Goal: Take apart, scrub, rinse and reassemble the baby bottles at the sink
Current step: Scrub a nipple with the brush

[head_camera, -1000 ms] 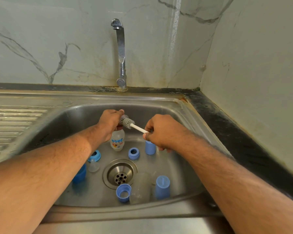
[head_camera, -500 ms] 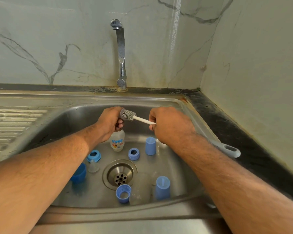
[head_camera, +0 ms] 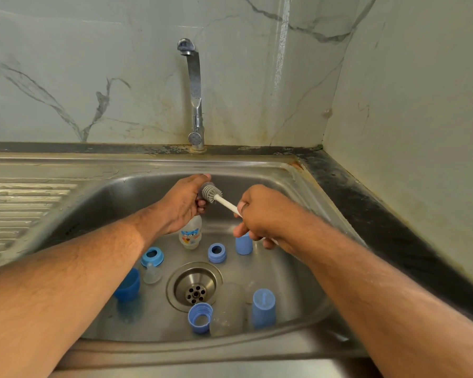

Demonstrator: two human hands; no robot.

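My left hand (head_camera: 182, 204) grips a clear baby bottle (head_camera: 191, 234) with a printed picture, held over the sink basin (head_camera: 290, 186) with its base pointing toward me. My right hand (head_camera: 260, 214) grips the white handle of a bottle brush (head_camera: 225, 203). The brush's grey bristle head (head_camera: 210, 191) sits at the bottle's mouth beside my left fingers. On the basin floor lie blue collar rings (head_camera: 152, 256) (head_camera: 216, 252) (head_camera: 200, 317), blue caps (head_camera: 243, 243) (head_camera: 263, 308) (head_camera: 127, 285), a clear teat (head_camera: 152, 273) and a clear bottle body (head_camera: 227, 309) on its side.
The tap (head_camera: 194, 91) stands behind the basin with no water running. The drain strainer (head_camera: 195, 286) is in the middle of the basin. A ribbed draining board (head_camera: 17, 205) lies to the left and a dark counter edge (head_camera: 380, 219) to the right.
My right hand has drawn back to the right and then moved left again with the brush. The brush head stays at the bottle's mouth, and my left hand has lifted the bottle a little.
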